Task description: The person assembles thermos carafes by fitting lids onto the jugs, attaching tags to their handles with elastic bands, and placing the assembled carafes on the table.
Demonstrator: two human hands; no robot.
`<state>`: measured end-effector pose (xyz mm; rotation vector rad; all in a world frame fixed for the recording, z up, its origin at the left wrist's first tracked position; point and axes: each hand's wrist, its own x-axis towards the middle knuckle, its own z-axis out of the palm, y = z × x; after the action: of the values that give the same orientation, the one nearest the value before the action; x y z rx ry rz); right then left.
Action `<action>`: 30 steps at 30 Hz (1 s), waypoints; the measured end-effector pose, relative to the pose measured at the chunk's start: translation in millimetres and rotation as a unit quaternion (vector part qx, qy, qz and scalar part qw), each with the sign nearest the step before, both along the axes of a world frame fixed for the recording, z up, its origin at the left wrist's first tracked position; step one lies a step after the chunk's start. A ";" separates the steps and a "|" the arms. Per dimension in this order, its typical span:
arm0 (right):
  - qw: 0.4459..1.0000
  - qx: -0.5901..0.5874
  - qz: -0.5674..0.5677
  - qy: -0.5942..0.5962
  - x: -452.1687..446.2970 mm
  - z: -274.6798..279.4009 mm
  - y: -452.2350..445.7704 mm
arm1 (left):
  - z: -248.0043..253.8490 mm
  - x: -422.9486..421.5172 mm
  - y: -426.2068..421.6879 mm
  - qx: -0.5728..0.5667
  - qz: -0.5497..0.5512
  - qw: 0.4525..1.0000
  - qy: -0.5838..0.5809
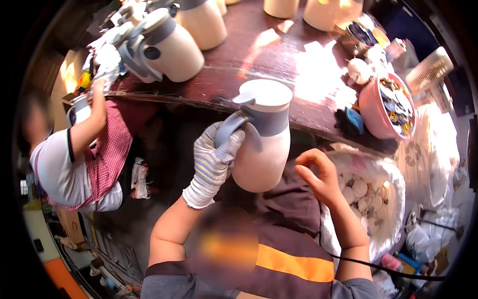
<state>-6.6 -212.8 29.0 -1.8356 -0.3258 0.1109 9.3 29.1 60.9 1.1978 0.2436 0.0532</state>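
Observation:
A cream jug [261,159] with a grey-blue collar, handle and pale lid hangs upright in front of the table edge, above my lap. My left hand [214,162], in a striped white knit glove, is closed around the jug's handle at its left side. To the right of the jug, my bare right hand [319,175] is apart from it, with thumb and fingers curved and spread and nothing between them.
The dark red table [229,70] bears more jugs [174,57] at the back left. On its right stands a pink bucket [368,107] of small parts. A lined basket [398,199] of round pieces lies right of my lap. A co-worker [79,154] sits at the left.

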 end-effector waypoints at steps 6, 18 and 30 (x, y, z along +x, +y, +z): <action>0.984 0.156 -0.043 0.068 35.6 -5.2 12.3 | 37.6 31.0 55.0 0.129 0.155 0.974 -0.101; 0.973 -0.164 -0.133 -0.093 242.9 -0.9 2.4 | -23.9 170.8 154.3 0.265 0.372 0.854 -0.248; 0.741 -0.588 -0.222 -0.237 572.0 85.2 -96.7 | -57.2 233.6 203.1 0.296 0.307 0.890 -0.165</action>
<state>565.3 -309.5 114.3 -3.1650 -0.1360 -0.6529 242.9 232.2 3.7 1.6477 0.3088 0.9372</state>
